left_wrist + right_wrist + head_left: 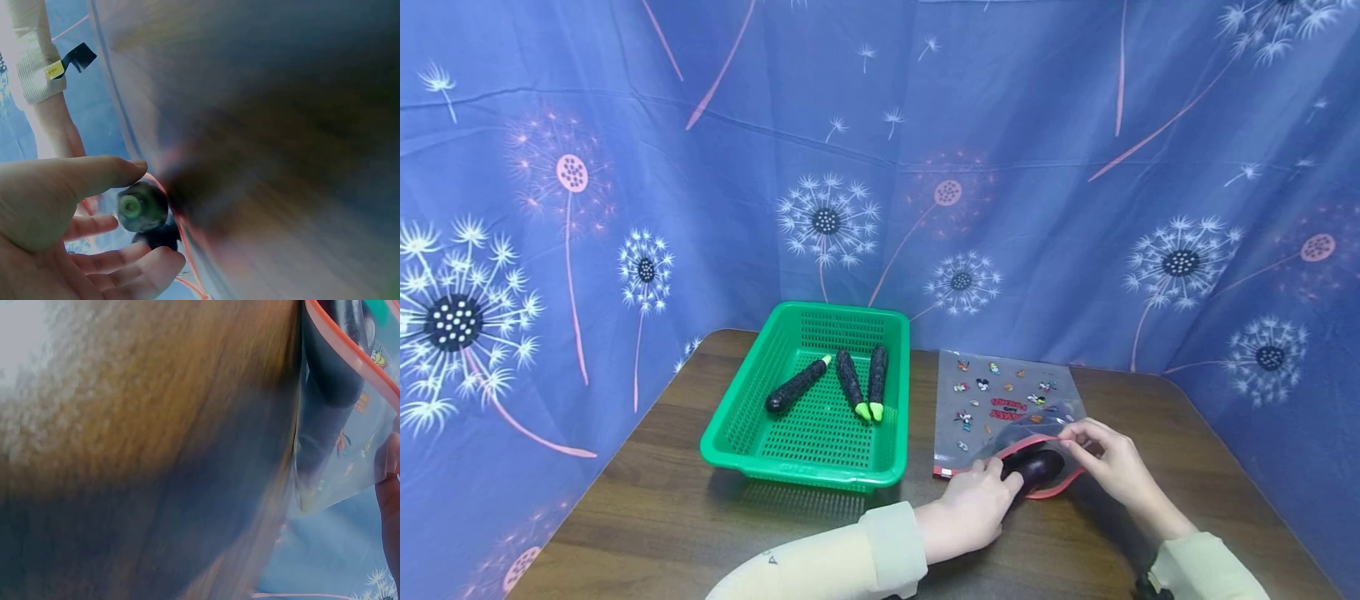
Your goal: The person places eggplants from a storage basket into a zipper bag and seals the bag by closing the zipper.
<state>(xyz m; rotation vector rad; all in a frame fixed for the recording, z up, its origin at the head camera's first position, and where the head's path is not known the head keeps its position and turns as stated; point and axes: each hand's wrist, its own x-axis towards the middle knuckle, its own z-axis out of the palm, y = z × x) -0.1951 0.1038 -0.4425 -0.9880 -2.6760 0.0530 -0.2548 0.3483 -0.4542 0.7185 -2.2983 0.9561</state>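
Observation:
A clear zip bag point(1000, 392) with small cartoon prints and a red zip edge lies on the table, its mouth spread toward me. Inside that mouth are dark, glossy eggplants point(1041, 468), one partly covering another. My left hand point(973, 504) holds one eggplant at the opening; in the left wrist view, its green-centred end point(142, 207) shows between thumb and fingers. At the bag's right side, my right hand point(1108, 458) pinches the red edge between thumb and fingers. The right wrist view shows a dark rounded eggplant end point(337, 375) inside the clear plastic.
Left of the bag stands a green perforated basket point(805, 475) holding three slim dark eggplants point(847, 379) with light green tips. Both rest on a brown wooden table point(647, 517). A blue dandelion-print cloth point(865, 100) hangs behind and at the sides.

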